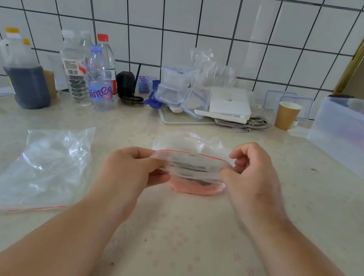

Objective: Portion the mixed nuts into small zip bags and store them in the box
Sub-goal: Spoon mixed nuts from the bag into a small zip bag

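Note:
A small clear zip bag (192, 167) with a red line along its mouth is held up over the middle of the counter. My left hand (135, 166) pinches its left end and my right hand (250, 178) pinches its right end. Pinkish contents (195, 187) with a few dark bits show in the bag's bottom. More crumpled clear plastic (190, 141) lies just behind it. A large translucent storage box (354, 136) stands at the right edge, with red shapes faintly visible inside.
A bigger clear zip bag (39, 164) lies flat at the left. Along the tiled wall stand a dark sauce jug (24, 78), several water bottles (94, 74), stacked small plastic containers (183, 91), a white box (227, 104) and a paper cup (287, 115).

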### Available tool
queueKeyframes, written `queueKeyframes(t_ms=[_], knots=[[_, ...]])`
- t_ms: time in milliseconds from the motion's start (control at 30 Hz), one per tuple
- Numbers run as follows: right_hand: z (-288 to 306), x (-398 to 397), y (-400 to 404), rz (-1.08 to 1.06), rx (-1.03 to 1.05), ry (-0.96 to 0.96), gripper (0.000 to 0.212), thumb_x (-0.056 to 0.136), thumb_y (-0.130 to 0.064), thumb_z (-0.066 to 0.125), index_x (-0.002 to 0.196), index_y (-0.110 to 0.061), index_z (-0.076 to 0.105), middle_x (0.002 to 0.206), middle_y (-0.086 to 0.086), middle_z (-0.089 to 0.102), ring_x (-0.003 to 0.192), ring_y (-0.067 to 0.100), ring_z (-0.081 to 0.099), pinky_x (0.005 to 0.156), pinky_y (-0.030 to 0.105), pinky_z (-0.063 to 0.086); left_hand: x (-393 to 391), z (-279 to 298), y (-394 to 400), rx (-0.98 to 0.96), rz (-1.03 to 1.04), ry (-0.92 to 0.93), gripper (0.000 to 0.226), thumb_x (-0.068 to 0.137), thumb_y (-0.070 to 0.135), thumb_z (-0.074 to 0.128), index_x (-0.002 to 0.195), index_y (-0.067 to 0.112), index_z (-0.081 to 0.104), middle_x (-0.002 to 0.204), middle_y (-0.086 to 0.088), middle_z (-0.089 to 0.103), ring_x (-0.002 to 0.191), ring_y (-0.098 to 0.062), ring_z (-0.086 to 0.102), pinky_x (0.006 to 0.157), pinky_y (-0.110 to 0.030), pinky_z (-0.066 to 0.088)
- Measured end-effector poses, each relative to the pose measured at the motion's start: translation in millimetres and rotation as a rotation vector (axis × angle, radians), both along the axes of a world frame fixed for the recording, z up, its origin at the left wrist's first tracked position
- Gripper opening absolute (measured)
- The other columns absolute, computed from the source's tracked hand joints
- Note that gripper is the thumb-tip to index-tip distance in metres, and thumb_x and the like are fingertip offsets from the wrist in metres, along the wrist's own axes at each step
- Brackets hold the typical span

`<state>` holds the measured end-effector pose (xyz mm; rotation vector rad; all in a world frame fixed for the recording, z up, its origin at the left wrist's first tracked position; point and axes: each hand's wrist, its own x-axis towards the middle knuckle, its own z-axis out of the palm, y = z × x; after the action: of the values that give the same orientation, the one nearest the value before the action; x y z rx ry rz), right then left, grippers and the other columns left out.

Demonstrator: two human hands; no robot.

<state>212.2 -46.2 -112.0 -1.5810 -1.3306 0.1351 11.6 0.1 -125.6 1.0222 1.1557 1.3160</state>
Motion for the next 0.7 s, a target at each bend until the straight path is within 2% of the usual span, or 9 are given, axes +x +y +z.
queueKeyframes(t_ms=[100, 200, 333, 433, 533, 567, 600, 700], knots=[[-1.4, 9.7, 5.1, -0.067, -0.069, 0.006, 0.016, 0.078, -0.021, 0.075, 0.075, -0.025, 0.059, 0.070, -0.010, 0.063, 0.072, -0.005, 0.056, 0.057, 0.003, 0.037, 3.0, 8.3, -7.0, -0.062, -0.211, -0.190, 0.007, 0.077, 0.005, 0.076, 0.072, 0.001, 0.080, 0.090, -0.023, 0.079, 0.078, -0.026, 0.079, 0.064, -0.027, 0.062], [-3.5, 16.0, 9.1, -0.055, -0.129, 0.094, 0.014, 0.075, -0.028, 0.079, 0.069, -0.025, 0.067, 0.061, -0.015, 0.067, 0.058, -0.003, 0.059, 0.049, 0.008, 0.038, 2.3, 13.6, -13.9, -0.129, -0.445, -0.314, 0.010, 0.070, 0.009, 0.072, 0.072, 0.003, 0.081, 0.096, -0.022, 0.079, 0.087, -0.029, 0.079, 0.072, -0.036, 0.064], [0.0, 23.4, 12.6, 0.104, -0.197, 0.378, 0.014, 0.071, -0.028, 0.087, 0.068, -0.022, 0.075, 0.056, -0.002, 0.069, 0.047, 0.009, 0.062, 0.049, 0.016, 0.046, -3.2, 16.3, -15.6, -0.199, -0.582, -0.396, 0.017, 0.080, 0.015, 0.066, 0.078, 0.006, 0.080, 0.093, -0.013, 0.077, 0.092, -0.028, 0.077, 0.082, -0.044, 0.063], [4.6, 23.7, 10.9, 0.312, -0.286, 0.584, 0.011, 0.069, -0.027, 0.086, 0.069, -0.018, 0.079, 0.058, 0.002, 0.067, 0.054, 0.012, 0.058, 0.053, 0.021, 0.048, -5.2, 17.2, -10.8, -0.254, -0.528, -0.515, 0.024, 0.081, 0.019, 0.064, 0.099, 0.009, 0.076, 0.095, -0.010, 0.072, 0.090, -0.026, 0.073, 0.079, -0.043, 0.062], [6.3, 23.9, 9.7, 0.570, -0.349, 0.909, 0.011, 0.067, -0.020, 0.074, 0.066, -0.010, 0.078, 0.067, 0.006, 0.070, 0.056, 0.011, 0.058, 0.051, 0.021, 0.046, -6.5, 18.1, -6.4, -0.290, -0.514, -0.576, 0.048, 0.084, 0.026, 0.061, 0.128, 0.008, 0.065, 0.108, -0.008, 0.073, 0.090, -0.023, 0.069, 0.085, -0.041, 0.055], [5.8, 24.4, 9.6, 0.661, -0.353, 1.013, 0.011, 0.071, -0.015, 0.070, 0.066, -0.008, 0.077, 0.070, 0.008, 0.070, 0.058, 0.013, 0.059, 0.050, 0.022, 0.045, -7.0, 17.9, -5.4, -0.295, -0.521, -0.586, 0.048, 0.084, 0.028, 0.061, 0.127, 0.007, 0.067, 0.115, -0.009, 0.074, 0.091, -0.024, 0.069, 0.088, -0.041, 0.052], [5.7, 24.6, 8.7, 0.759, -0.350, 1.108, 0.013, 0.075, -0.011, 0.066, 0.067, -0.004, 0.074, 0.072, 0.009, 0.068, 0.060, 0.015, 0.058, 0.050, 0.023, 0.044, -7.9, 18.1, -4.9, -0.292, -0.529, -0.591, 0.042, 0.083, 0.029, 0.064, 0.118, 0.008, 0.071, 0.116, -0.009, 0.074, 0.090, -0.025, 0.068, 0.089, -0.041, 0.050], [8.2, 26.0, 5.5, 1.029, -0.365, 1.225, 0.025, 0.086, -0.010, 0.050, 0.080, 0.000, 0.072, 0.086, 0.013, 0.068, 0.070, 0.020, 0.052, 0.059, 0.025, 0.045, -8.9, 19.0, -7.3, -0.228, -0.559, -0.554, 0.021, 0.065, 0.020, 0.078, 0.083, 0.012, 0.072, 0.095, -0.008, 0.071, 0.080, -0.024, 0.065, 0.081, -0.040, 0.051]])
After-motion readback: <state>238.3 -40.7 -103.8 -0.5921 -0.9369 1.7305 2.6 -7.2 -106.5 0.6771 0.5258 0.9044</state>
